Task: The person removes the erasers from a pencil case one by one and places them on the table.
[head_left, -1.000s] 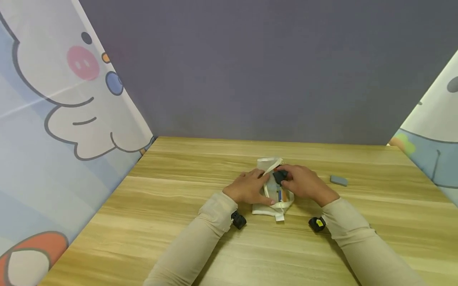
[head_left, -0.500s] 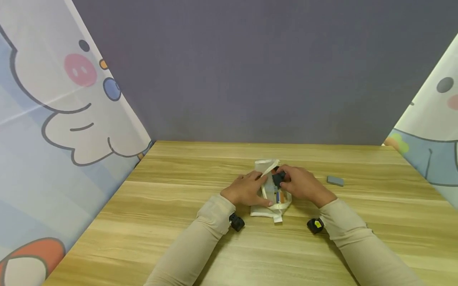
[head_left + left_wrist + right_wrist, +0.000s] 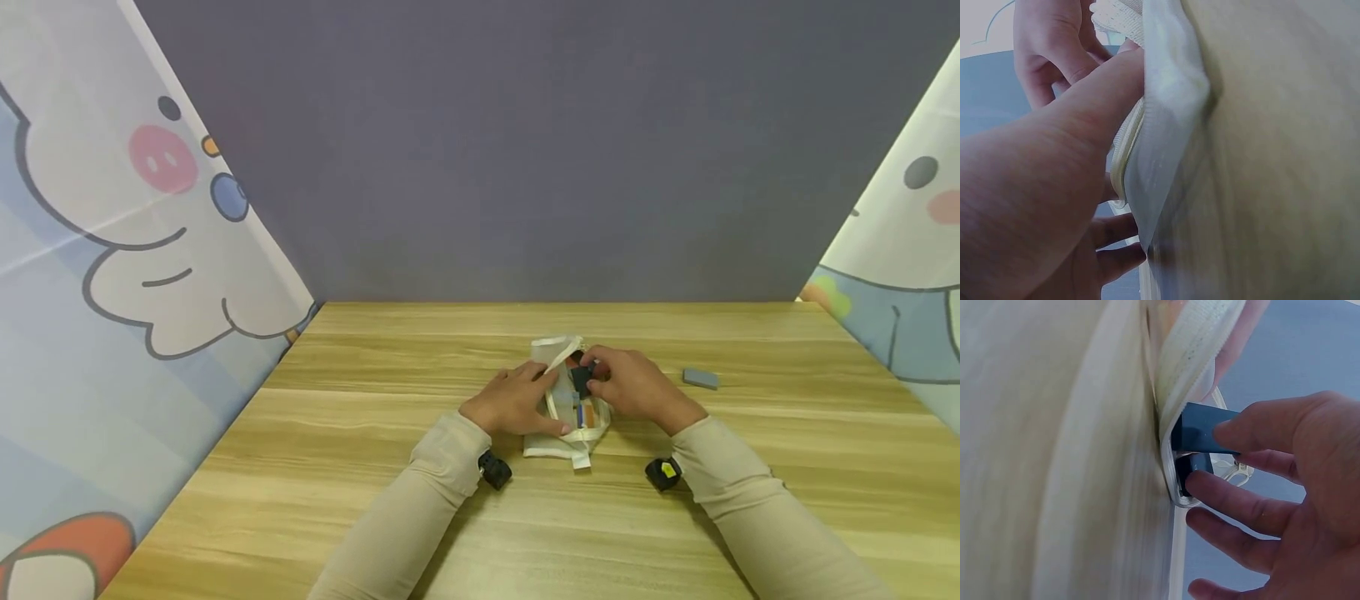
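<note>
A translucent zip pouch (image 3: 552,446) with cream edging lies on the table, its opening spread apart. My left hand (image 3: 513,400) rests across it, thumb and fingers stretched out along the two sides of the opening. With thumb and fingertips, my right hand (image 3: 633,383) pinches a dark rectangular block (image 3: 1205,428), part of which is inside the pouch mouth. Just below it in the right wrist view, a second black piece (image 3: 1192,467) sits in the opening near the zipper pull (image 3: 1241,470). Small orange and blue pieces (image 3: 587,416) show inside the pouch.
A flat grey block (image 3: 700,378) lies on the wooden table (image 3: 360,358), to the right of the right hand. A dark grey panel (image 3: 480,150) stands along the table's back edge. Cartoon-printed cloths (image 3: 172,275) hang at both sides.
The dark block in my right hand has tilted and sunk slightly toward the pouch opening. My left hand stays on the pouch. The head view has shifted a little.
</note>
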`<state>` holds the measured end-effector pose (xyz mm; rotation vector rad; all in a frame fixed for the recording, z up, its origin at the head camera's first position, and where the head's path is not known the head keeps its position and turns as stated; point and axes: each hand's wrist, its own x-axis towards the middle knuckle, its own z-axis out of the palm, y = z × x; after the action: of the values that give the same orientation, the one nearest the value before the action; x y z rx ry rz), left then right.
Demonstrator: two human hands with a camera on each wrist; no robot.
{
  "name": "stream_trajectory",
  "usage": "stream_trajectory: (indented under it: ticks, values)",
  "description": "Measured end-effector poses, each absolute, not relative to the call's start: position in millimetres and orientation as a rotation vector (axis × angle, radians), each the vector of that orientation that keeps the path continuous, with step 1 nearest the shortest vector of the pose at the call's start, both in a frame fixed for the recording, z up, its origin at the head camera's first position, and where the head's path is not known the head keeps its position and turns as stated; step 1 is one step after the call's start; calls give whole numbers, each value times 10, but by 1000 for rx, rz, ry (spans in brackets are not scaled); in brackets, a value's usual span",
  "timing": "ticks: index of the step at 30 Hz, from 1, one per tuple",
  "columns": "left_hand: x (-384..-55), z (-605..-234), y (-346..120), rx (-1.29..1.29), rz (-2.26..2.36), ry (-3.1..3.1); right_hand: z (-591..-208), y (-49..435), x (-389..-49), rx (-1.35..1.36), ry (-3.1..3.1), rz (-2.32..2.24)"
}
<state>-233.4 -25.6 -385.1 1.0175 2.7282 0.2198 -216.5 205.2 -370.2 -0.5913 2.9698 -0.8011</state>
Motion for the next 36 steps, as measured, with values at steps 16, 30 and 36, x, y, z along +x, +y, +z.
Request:
stream_trajectory:
  ticks: [16,30,36]
  values:
    - [-2282,-3835,-326,1042,209,2728,-3713,2000,-2101,-613,2977,-832]
    - [-2294,-3850,-302,1028,221,2727,-3751,2015,-2117,-679,3004,-795]
    - [-2312,-3849,-278,1018,230,2729,-3764,2051,-2160,-698,2963,-840]
